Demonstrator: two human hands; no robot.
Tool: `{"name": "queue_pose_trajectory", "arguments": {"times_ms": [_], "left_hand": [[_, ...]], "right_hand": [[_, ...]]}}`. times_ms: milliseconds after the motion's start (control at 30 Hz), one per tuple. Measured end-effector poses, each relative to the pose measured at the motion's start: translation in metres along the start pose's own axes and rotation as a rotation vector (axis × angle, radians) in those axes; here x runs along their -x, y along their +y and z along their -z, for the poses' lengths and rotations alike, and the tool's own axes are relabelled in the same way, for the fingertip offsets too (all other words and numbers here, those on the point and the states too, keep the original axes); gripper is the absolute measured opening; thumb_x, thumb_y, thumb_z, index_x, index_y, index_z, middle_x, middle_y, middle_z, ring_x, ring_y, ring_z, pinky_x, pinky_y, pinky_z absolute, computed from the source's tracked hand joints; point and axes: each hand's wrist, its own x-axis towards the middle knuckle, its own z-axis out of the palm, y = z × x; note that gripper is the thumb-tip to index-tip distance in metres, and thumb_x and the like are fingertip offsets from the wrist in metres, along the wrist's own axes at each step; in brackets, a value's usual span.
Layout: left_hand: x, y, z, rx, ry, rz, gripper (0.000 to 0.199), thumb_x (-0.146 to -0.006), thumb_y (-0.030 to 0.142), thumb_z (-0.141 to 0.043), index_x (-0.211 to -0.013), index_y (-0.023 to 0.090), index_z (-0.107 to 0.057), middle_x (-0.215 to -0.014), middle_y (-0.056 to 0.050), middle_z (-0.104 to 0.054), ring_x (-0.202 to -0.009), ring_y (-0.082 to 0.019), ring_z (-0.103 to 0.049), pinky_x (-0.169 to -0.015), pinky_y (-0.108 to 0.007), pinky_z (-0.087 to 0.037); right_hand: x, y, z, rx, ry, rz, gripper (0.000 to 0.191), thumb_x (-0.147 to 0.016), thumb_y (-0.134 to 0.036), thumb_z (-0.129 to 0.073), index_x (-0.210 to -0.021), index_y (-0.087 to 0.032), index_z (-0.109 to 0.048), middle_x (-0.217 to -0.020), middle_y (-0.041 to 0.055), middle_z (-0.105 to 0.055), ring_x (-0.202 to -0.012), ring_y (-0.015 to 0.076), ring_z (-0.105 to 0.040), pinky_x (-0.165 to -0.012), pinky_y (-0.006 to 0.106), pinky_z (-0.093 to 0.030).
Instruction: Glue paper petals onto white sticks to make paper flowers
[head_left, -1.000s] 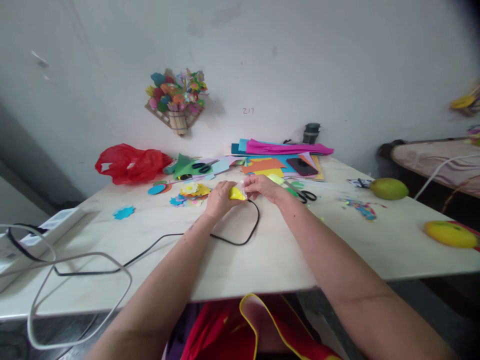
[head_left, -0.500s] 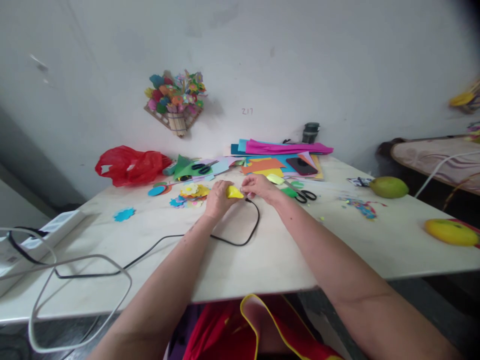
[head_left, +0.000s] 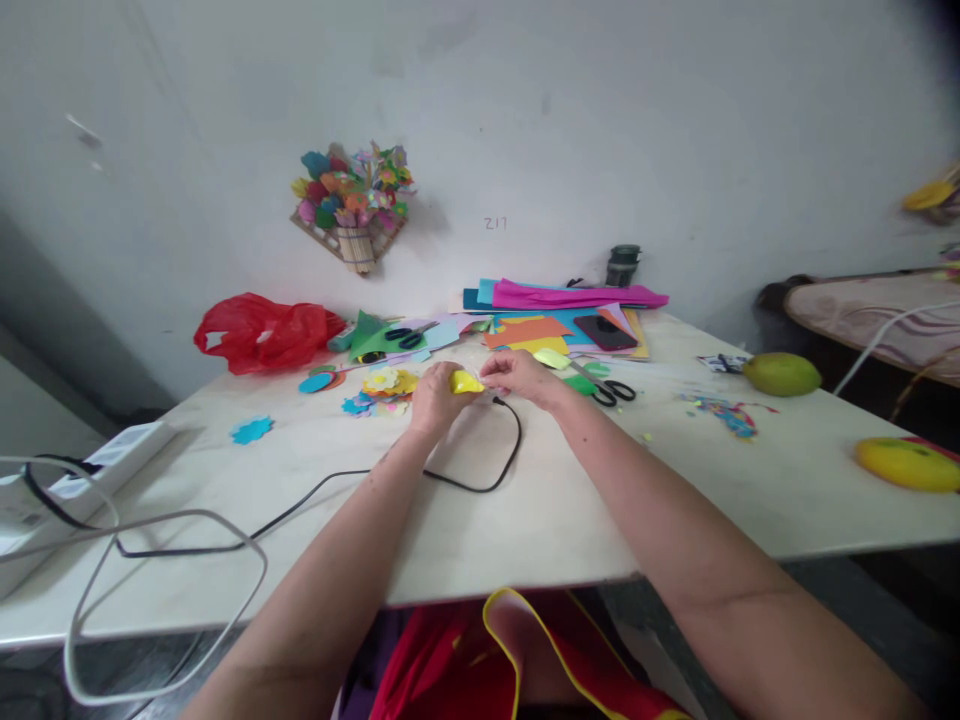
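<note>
Head view check. I've got the left hand (head_left: 435, 400) closed around a yellow piece (head_left: 466, 382), fingers curled, part of it poking out toward the right. Right hand (head_left: 517, 376) is just beside it, fingertips bunched together at the piece's right end; can't tell from here whether they grip it or only touch it. So the yellow piece sits between the two hands, over the counter (head_left: 540, 530).

Black cable (head_left: 517, 452) ends right below the gap between the hands, loops toward me and passes behind the left forearm to the left. Close on the left of the left hand: a pile of paper flowers (head_left: 384, 382). Further left, a blue paper flower (head_left: 253, 430) by itself, and a power strip (head_left: 112, 460) past that.

Just right of the right hand: scissors (head_left: 616, 392), black handles, with green paper (head_left: 580, 384) by the blades. Well right of the hands: paper scraps (head_left: 727, 416), then a green mango (head_left: 782, 374) and a yellow mango (head_left: 906, 465).

Beyond the hands: coloured sheets (head_left: 525, 330), phone (head_left: 604, 333) lying on them.
</note>
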Motion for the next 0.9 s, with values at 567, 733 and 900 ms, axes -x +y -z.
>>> {"name": "queue_pose_trajectory", "arguments": {"times_ms": [567, 733, 900], "left_hand": [[0.001, 0.001, 0.004, -0.001, -0.015, 0.047, 0.036, -0.059, 0.035, -0.068, -0.09, 0.017, -0.059, -0.087, -0.006, -0.063, -0.081, -0.02, -0.058, -0.071, -0.031, -0.043], [-0.001, 0.001, 0.003, -0.005, -0.017, 0.057, 0.037, -0.055, 0.025, -0.067, -0.091, 0.017, -0.059, -0.086, -0.005, -0.063, -0.081, -0.021, -0.058, -0.072, -0.031, -0.044], [-0.002, 0.0, 0.003, 0.014, -0.008, 0.054, 0.036, -0.055, 0.022, -0.065, -0.09, 0.016, -0.06, -0.086, -0.005, -0.063, -0.081, -0.02, -0.058, -0.072, -0.03, -0.044]], "right_hand": [[0.008, -0.017, 0.01, 0.158, -0.139, 0.019, 0.019, -0.057, -0.022, -0.065, -0.074, -0.013, -0.069, -0.062, -0.0005, -0.059, -0.058, 0.01, -0.05, -0.056, 0.023, -0.04], [0.005, -0.011, 0.0, 0.171, -0.074, 0.075, 0.019, -0.052, -0.025, -0.07, -0.065, -0.013, -0.063, -0.064, -0.0003, -0.06, -0.062, 0.0112, -0.053, -0.058, 0.023, -0.041], [-0.002, 0.003, -0.01, 0.199, -0.025, 0.13, 0.017, -0.055, -0.025, -0.068, -0.063, -0.013, -0.059, -0.056, -0.0023, -0.054, -0.052, 0.0089, -0.048, -0.05, 0.021, -0.036]]}}
